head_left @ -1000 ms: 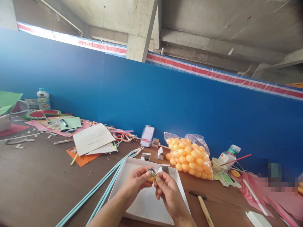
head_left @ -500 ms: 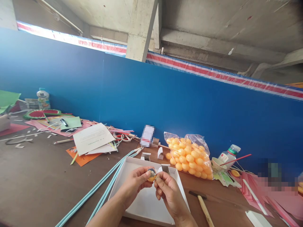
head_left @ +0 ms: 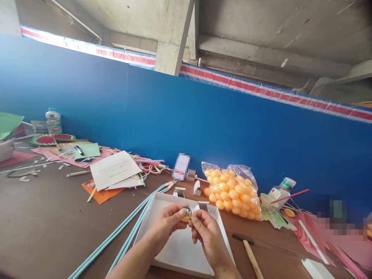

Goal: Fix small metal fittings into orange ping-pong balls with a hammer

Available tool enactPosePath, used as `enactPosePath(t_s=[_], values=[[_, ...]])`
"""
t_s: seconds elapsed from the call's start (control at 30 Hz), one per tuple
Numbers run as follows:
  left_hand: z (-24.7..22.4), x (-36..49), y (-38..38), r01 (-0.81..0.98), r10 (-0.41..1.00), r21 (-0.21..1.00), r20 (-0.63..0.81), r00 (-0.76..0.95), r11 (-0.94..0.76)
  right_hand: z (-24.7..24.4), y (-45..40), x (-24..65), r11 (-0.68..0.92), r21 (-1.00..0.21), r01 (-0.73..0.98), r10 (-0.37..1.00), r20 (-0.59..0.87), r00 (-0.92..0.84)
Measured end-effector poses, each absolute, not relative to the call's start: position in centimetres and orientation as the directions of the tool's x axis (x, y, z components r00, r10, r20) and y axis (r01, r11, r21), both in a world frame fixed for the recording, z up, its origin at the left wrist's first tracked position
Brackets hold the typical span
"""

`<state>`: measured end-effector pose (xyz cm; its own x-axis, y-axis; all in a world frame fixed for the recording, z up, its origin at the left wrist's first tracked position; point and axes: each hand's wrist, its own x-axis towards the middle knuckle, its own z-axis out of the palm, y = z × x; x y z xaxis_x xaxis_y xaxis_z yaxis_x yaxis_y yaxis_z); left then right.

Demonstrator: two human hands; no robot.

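Observation:
Between the fingertips of my left hand [head_left: 171, 219] is a small round ball [head_left: 186, 213], shiny silver on top and yellow-orange below. My right hand [head_left: 203, 228] is closed in a pinch at the ball's right side; whether something tiny sits between its fingertips is too small to tell. Both hands are above a shallow white box lid [head_left: 186, 254] lying on the brown table [head_left: 58, 217]. Small open white boxes [head_left: 197, 188] stand just behind the lid.
A plastic bag of orange balls [head_left: 232, 193] lies behind to the right. A hammer [head_left: 251, 255] is right of the lid, light-blue cords [head_left: 116, 234] left. Papers [head_left: 114, 170] lie back left. A bottle [head_left: 281, 192] and pink sheets [head_left: 343, 248] are at the right.

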<state>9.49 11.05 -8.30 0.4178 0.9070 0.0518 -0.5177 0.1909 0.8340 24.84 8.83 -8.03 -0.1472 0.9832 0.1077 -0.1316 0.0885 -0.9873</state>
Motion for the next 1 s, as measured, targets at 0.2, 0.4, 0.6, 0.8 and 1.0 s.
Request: enactPosePath(t_s=[0.2,0.4,0.6,0.8,1.0], values=[[-8.23,9.43,11.08,-0.535,0.907,0.814,0.027,0.42,0.224,-7.7,8.69,25.05,0.113,-0.985,-0.128,0.986,0.127,-0.105],[-8.37,9.33,11.08,-0.554,0.904,0.797,0.026,0.427,0.239,-7.42,8.5,25.09,0.085,-0.963,-0.256,0.986,0.119,-0.119],[-8.61,9.38,11.09,-0.548,0.902,0.807,0.043,0.43,0.223,-7.44,8.47,24.6,0.062,-0.942,-0.33,0.988,0.106,-0.115],[-8.38,9.42,10.97,-0.559,0.899,0.802,0.067,0.434,0.21,-7.77,8.57,24.66,0.057,-0.943,-0.328,0.99,0.097,-0.107],[-8.38,9.38,10.89,-0.555,0.899,0.804,0.059,0.433,0.215,-7.73,8.67,24.57,0.039,-0.943,-0.331,0.991,0.078,-0.108]])
